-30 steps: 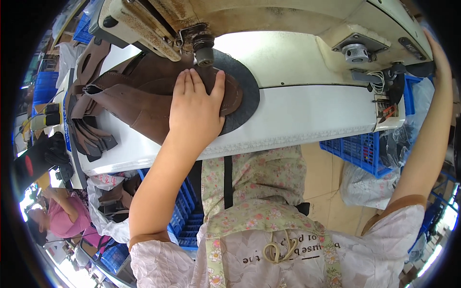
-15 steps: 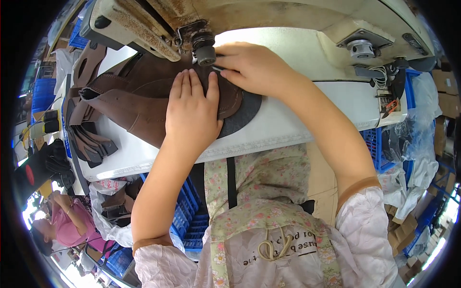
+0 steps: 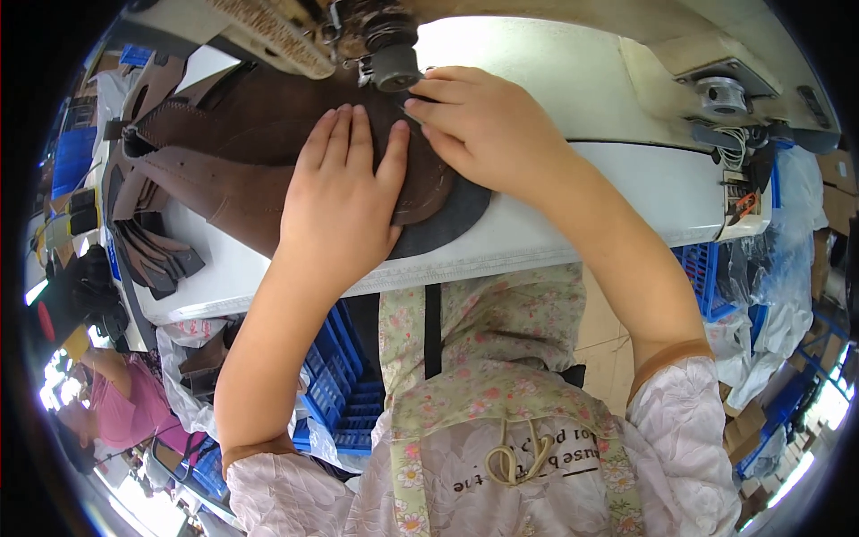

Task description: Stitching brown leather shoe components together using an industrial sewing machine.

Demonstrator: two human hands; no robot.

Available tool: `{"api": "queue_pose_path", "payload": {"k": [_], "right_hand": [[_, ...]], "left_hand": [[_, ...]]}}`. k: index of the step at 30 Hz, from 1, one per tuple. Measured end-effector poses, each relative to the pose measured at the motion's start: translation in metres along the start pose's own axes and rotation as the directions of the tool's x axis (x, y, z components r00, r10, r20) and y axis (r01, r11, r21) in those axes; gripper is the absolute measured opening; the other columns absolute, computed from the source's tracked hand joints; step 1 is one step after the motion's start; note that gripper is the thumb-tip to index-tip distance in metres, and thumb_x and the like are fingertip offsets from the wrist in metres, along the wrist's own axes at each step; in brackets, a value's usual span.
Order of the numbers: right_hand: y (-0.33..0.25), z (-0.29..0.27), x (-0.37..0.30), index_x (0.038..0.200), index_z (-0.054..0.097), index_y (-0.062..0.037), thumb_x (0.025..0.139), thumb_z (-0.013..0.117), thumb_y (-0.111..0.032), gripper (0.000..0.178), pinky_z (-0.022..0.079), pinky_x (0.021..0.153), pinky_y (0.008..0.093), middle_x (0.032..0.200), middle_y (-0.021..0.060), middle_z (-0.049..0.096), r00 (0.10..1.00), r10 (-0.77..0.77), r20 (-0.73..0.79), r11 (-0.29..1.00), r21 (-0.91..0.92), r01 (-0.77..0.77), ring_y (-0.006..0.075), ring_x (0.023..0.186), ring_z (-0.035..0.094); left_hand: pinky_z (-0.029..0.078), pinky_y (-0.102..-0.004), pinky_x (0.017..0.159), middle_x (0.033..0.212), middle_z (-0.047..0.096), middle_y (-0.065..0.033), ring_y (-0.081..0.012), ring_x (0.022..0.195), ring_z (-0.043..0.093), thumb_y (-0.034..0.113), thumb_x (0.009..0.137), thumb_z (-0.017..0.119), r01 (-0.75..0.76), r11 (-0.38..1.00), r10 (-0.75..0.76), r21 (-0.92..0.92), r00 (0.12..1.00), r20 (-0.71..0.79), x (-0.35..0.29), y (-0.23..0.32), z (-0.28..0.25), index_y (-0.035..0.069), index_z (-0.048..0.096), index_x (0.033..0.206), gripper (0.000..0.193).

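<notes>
Brown leather pieces, apparently a shoe upper [image 3: 215, 188], lie on the white machine bed beneath an industrial sewing machine's head. A dark grey rounded layer [image 3: 452, 225] shows under their right edge. My left hand [image 3: 335, 192] rests flat on the leather, fingers spread and pointing away from me. Right of the black roller [image 3: 394, 67], my right hand [image 3: 488, 125] has its fingers bent and drawn together at the leather's far edge. Something small and greyish shows by those fingertips, too unclear to name. The stitching point is hidden by the roller.
Cut leather pieces [image 3: 157, 255] hang in a stack at the bed's left end. Blue crates [image 3: 344, 403] stand below the bed, with plastic bags [image 3: 783, 206] at right. The machine's arm [image 3: 555, 31] spans the far side. Another person in pink [image 3: 134, 407] sits at lower left.
The view has shifted slightly, so the machine sits higher in it. My left hand lies a little farther left on the leather. The right hand stays beside the roller, its fingers more bent.
</notes>
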State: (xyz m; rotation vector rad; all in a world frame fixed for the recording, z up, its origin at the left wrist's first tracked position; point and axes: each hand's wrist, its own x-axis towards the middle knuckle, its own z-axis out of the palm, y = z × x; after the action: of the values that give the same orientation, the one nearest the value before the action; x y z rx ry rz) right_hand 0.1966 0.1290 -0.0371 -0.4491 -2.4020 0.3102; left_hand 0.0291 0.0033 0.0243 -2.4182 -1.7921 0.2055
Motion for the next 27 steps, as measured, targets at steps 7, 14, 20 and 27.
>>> {"api": "queue_pose_path", "payload": {"k": [7,14,20,27], "right_hand": [[-0.001,-0.001,0.009,0.105,0.074,-0.0039,0.074,0.069,-0.012,0.033,0.055,0.088,0.0372,0.103,0.0068,0.068,0.999,-0.034,0.037,0.997,-0.074,0.036,0.0261,0.101,0.062],[0.000,-0.002,0.006,0.109,0.074,-0.0031,0.073,0.068,-0.012,0.037,0.055,0.088,0.0377,0.104,0.0073,0.066,0.997,-0.041,0.066,0.996,-0.070,0.046,0.0261,0.101,0.061],[0.000,-0.001,0.008,0.110,0.073,-0.0025,0.074,0.068,-0.012,0.038,0.053,0.092,0.0383,0.111,0.0090,0.067,0.996,-0.056,0.070,0.996,-0.072,0.061,0.0268,0.105,0.060],[-0.001,-0.001,0.008,0.112,0.072,-0.0024,0.073,0.069,-0.012,0.040,0.053,0.093,0.0383,0.112,0.0096,0.067,0.996,-0.052,0.074,0.996,-0.066,0.057,0.0268,0.105,0.060]], "left_hand": [[0.030,-0.0470,0.120,0.139,0.054,-0.0289,-0.0387,0.135,0.049,0.017,0.065,0.075,-0.023,0.999,0.021,-0.040,0.999,-0.049,-0.003,-0.006,0.005,0.005,0.050,0.145,0.085],[0.030,-0.0463,0.120,0.138,0.056,-0.0270,-0.0374,0.134,0.049,0.020,0.063,0.078,-0.026,0.998,0.022,-0.056,0.997,-0.072,-0.003,-0.008,0.008,0.006,0.052,0.143,0.086],[0.030,-0.0465,0.120,0.138,0.056,-0.0268,-0.0369,0.135,0.049,0.021,0.061,0.079,-0.024,0.999,0.021,-0.045,0.996,-0.081,-0.003,-0.010,0.008,0.006,0.053,0.143,0.087],[0.030,-0.0467,0.120,0.137,0.056,-0.0273,-0.0373,0.134,0.050,0.021,0.063,0.078,-0.025,0.998,0.020,-0.064,0.996,-0.088,-0.002,-0.011,0.010,0.006,0.054,0.141,0.083]]}}
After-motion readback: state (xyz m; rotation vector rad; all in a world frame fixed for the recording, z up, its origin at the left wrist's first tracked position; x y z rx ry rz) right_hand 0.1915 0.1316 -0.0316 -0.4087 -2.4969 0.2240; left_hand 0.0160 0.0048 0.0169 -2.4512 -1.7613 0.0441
